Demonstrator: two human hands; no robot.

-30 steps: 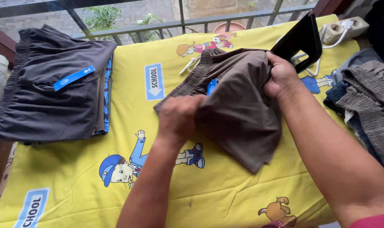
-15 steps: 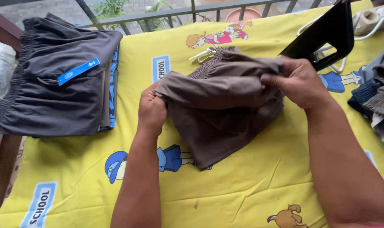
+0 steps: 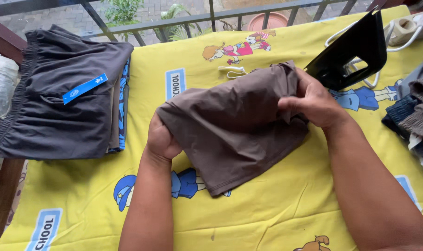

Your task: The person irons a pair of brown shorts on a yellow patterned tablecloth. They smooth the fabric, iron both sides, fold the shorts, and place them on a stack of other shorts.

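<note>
Now brown shorts (image 3: pixel 234 125) between both hands

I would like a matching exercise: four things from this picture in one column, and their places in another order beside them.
1. brown garment
2. folded dark shorts
3. black iron
4. terracotta pot

A. behind the railing
B. at the cloth's left edge
C. in both hands
D. top right, beside a white cord

Pairs: 1-C, 2-B, 3-D, 4-A
</note>
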